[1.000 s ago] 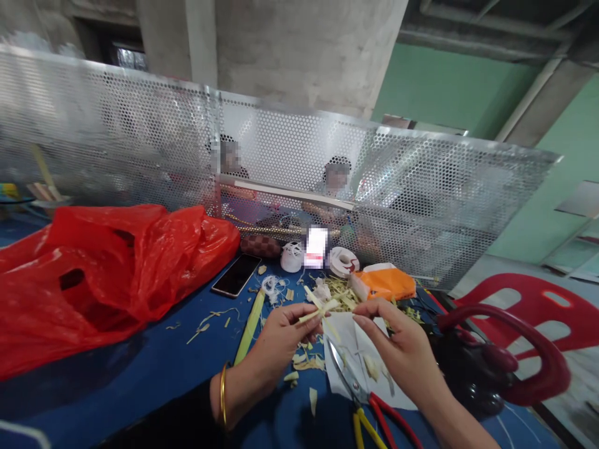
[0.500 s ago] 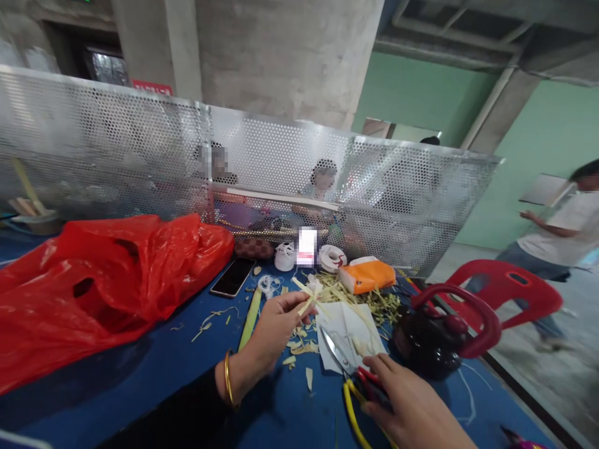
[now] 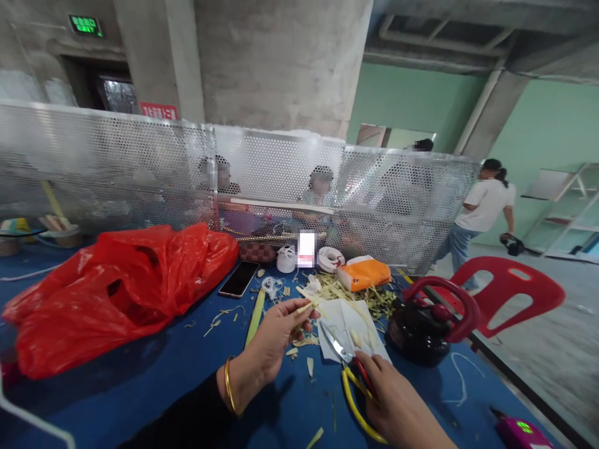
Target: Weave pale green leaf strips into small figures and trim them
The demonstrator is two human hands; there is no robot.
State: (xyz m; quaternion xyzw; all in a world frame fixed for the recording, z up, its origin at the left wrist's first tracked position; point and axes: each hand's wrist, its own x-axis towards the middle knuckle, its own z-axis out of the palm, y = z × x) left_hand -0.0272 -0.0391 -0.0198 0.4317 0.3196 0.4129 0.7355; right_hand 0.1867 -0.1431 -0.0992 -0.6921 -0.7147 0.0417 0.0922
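Note:
My left hand (image 3: 276,337) is closed in a pinch on thin, pale yellow-green plant strips (image 3: 306,307), held above the table near the middle. Part of the strips is hidden behind the fingers. To the right, my right hand (image 3: 397,399) has its fingers round the red and yellow handles of a pair of scissors (image 3: 347,358). The silver blades point up and left over a creased white paper sheet (image 3: 377,346). A few pale pieces (image 3: 356,338) lie on that sheet. A long green stalk (image 3: 255,315) is just behind my left wrist.
A red plastic bag (image 3: 154,293) spreads over the left. Behind my hands are a phone (image 3: 239,279), an orange packet (image 3: 364,275), a white tape roll (image 3: 331,259) and a heap of shreds (image 3: 381,302). A dark kettle (image 3: 418,333) stands right, before a perforated metal screen (image 3: 276,162).
The scissors and my right hand have shifted slightly left in view. The strips in my left hand now look bunched rather than spread. A walking person at the right has moved farther away.

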